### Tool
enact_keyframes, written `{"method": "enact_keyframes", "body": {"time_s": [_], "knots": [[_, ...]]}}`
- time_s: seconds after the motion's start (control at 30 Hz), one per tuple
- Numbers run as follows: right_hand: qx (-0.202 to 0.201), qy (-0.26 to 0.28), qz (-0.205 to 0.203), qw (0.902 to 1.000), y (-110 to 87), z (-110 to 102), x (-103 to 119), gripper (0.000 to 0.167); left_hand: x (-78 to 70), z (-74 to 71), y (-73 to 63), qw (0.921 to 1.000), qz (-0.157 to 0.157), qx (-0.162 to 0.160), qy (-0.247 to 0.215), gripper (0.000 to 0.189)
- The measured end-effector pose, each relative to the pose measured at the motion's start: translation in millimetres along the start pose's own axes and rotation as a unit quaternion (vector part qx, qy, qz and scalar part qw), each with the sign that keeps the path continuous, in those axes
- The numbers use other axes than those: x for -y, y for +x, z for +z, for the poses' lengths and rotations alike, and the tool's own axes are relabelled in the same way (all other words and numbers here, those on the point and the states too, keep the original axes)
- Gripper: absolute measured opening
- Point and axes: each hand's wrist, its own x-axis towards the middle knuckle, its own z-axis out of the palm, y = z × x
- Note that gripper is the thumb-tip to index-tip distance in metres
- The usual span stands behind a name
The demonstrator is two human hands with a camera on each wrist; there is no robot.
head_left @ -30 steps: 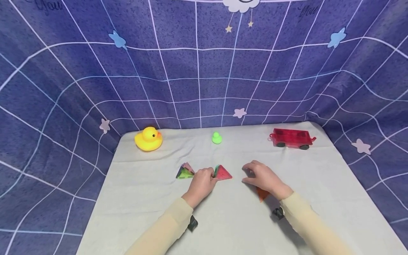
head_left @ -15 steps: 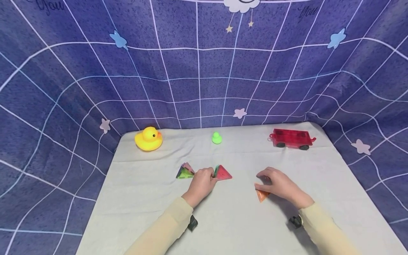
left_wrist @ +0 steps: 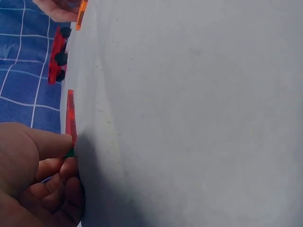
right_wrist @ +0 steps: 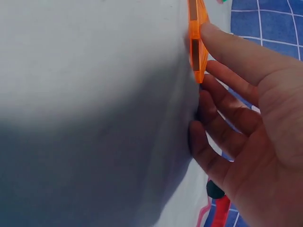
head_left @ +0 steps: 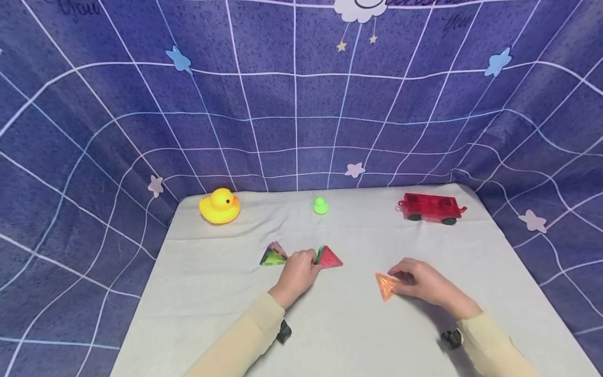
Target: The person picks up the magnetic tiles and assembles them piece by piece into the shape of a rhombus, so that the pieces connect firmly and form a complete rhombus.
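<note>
My left hand (head_left: 300, 273) pinches the near corner of joined triangular magnetic tiles, a red tile (head_left: 331, 257) and a green tile (head_left: 321, 253). In the left wrist view, the thumb lies against the red tile's edge, with a bit of green below it. Just left of that hand, a lime-green tile (head_left: 273, 257) leans together with pink and dark ones, partly hidden by the knuckles. To the right, my right hand (head_left: 424, 283) holds an orange triangular tile (head_left: 386, 286) by its right corner. The right wrist view shows the thumb on the orange tile's edge, fingers curled behind.
Along the back of the white-covered table (head_left: 339, 335) stand a yellow rubber duck (head_left: 219, 207), a small green duck (head_left: 320, 206) and a red toy wagon (head_left: 431, 207). Behind them rises a blue grid-patterned cloth (head_left: 264, 131).
My right hand has moved right and towards me, from above and beyond the orange tile to its right corner, uncovering most of it. The left hand has stayed on its tiles.
</note>
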Motion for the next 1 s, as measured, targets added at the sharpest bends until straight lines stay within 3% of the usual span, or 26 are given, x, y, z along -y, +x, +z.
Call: {"method": "enact_keyframes", "body": {"time_s": [0.17, 0.43, 0.67, 1.0], "knots": [[0.002, 0.011, -0.015, 0.9998, -5.0, 3, -3, 0.033, -1.6, -1.3, -0.4, 1.0000, -0.001, 0.001, -0.006, 0.033], [-0.008, 0.011, -0.008, 0.9999, -5.7, 6, -2, 0.034, -1.0, -1.0, -0.4, 1.0000, -0.004, 0.004, -0.002, 0.033], [-0.002, 0.014, 0.028, 0.9995, -5.4, 7, 1, 0.038, 0.4, 0.8, -0.8, 1.0000, -0.002, 0.004, 0.002, 0.033], [-0.040, 0.014, 0.043, 0.9982, 1.4, 12, 3, 0.039, 0.5, 0.5, -0.4, 1.0000, -0.003, 0.007, 0.000, 0.034]]}}
